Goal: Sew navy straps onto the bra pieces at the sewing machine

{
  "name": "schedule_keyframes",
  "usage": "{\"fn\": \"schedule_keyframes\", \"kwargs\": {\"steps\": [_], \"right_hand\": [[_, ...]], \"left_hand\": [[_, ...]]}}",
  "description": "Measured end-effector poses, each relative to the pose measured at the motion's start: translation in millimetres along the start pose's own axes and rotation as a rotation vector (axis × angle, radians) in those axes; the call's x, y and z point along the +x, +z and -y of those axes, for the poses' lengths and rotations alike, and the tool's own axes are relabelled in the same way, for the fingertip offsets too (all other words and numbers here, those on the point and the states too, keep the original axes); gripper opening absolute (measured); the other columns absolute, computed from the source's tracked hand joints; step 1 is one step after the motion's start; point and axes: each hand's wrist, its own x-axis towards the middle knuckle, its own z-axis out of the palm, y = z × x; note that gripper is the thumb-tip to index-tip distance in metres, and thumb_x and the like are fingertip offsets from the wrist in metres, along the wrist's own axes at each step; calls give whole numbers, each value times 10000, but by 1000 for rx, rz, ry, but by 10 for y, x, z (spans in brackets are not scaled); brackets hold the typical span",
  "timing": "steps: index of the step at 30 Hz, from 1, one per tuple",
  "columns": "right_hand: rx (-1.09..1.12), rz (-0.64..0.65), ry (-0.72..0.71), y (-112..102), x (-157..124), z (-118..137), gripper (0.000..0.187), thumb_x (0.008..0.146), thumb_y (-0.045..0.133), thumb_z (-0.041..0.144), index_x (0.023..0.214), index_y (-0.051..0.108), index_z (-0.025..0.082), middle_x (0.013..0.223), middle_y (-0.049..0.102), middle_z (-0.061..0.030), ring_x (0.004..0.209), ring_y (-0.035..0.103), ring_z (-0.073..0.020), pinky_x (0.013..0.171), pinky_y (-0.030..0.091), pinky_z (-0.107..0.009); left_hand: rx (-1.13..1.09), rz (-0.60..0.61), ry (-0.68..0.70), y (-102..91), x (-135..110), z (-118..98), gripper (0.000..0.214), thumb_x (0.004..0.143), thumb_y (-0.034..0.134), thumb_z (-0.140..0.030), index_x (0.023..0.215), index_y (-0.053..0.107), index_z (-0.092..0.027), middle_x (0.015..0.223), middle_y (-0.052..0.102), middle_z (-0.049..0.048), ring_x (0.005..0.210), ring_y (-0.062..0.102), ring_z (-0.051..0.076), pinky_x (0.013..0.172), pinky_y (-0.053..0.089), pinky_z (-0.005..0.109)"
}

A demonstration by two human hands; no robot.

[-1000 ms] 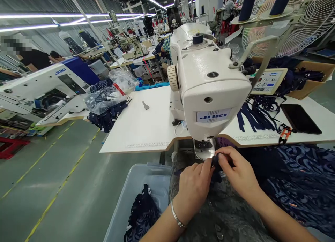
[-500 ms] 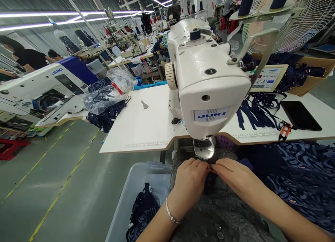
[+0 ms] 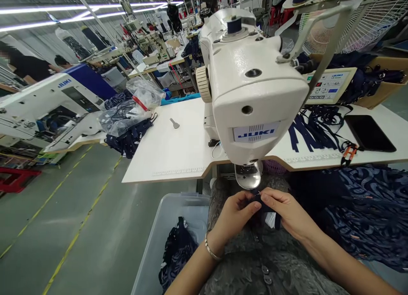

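My left hand (image 3: 232,216), with a silver bracelet at its wrist, is closed on a dark navy strap (image 3: 277,222) just below the sewing machine's presser area (image 3: 250,182). Its thumb lies along the near side. My right hand (image 3: 285,210) pinches the same strap with thumb and forefinger. A small shiny piece, too small to name, shows between the fingertips of both hands. Below the right fingers hangs a white label (image 3: 270,219). The white JUKI sewing machine head (image 3: 255,103) stands directly beyond the hands. My fingers cover part of the strap.
A clear plastic bin (image 3: 153,239) with navy garments stands at lower left. Patterned navy fabric (image 3: 363,214) hangs at right. On the white table (image 3: 178,150) lie a small grey metal piece (image 3: 174,123), navy strips (image 3: 309,135), orange-handled snips (image 3: 349,154) and a black phone (image 3: 371,133).
Both hands have turned, so the left thumb and the right fingertips show more. The strap and white label have come into sight under the right hand. The view has shifted slightly.
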Motion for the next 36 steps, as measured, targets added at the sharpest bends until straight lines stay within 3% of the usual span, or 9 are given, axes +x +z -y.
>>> {"fn": "schedule_keyframes", "kwargs": {"steps": [5,9,11,15,17,21,25,29,36], "right_hand": [[-147,33,-113,-60,-20,-41,256,900,628,453,903,735,220,947,619,-41,934,555,-205,831,430,-281],[-315,190,-196,-97,-28,5,349,983,460,475,991,690,214,1004,587,-61,977,538,-218,885,418,-314],[-312,216,-196,-78,-25,4,334,973,489,467,893,685,210,944,574,-52,931,533,-214,844,424,-307],[-48,-13,-247,-35,-7,-83,305,956,541,436,781,669,222,859,541,-24,818,512,-180,739,430,-277],[47,-45,-244,-43,5,-131,292,946,554,452,810,683,228,875,561,-27,806,513,-175,719,436,-269],[56,70,-131,-80,20,-120,274,872,651,499,999,663,256,945,610,-26,876,553,-189,769,464,-274],[-39,127,-132,-79,-4,-14,197,815,744,388,944,684,252,894,617,-14,846,584,-183,738,491,-263],[-116,-1,-349,-46,-44,-34,13,837,730,265,841,727,276,914,634,-3,855,606,-158,748,505,-234],[-63,-130,-709,71,-28,-134,151,826,730,135,849,716,283,833,674,1,801,643,-169,701,541,-265]], "left_hand": [[-58,-35,5,1,23,28,268,827,699,-398,831,625,-141,754,581,-14,700,494,103,654,391,210],[88,-43,54,18,-30,-79,156,838,680,-292,790,630,-152,734,571,-24,681,495,101,627,380,203],[261,-68,146,45,-54,-111,70,850,649,-225,811,641,-167,768,589,-21,713,521,108,649,390,205],[519,-175,320,80,-80,-89,58,859,616,-155,806,625,-177,784,593,-15,721,548,113,647,398,203],[576,-205,379,78,-87,-65,61,870,606,-145,821,622,-178,776,587,-11,705,555,112,626,401,200],[672,-183,469,73,-103,-66,57,903,586,-157,888,632,-188,809,605,6,727,583,125,622,422,203],[797,-160,537,94,-124,-76,102,933,544,-165,897,635,-196,775,591,7,690,574,131,595,422,212],[865,-216,597,117,-131,-35,94,949,525,-181,908,609,-190,787,590,17,696,575,143,605,444,233],[908,-308,742,122,-172,-34,135,956,527,-169,1083,575,-171,822,612,38,701,592,144,609,492,238]]}}
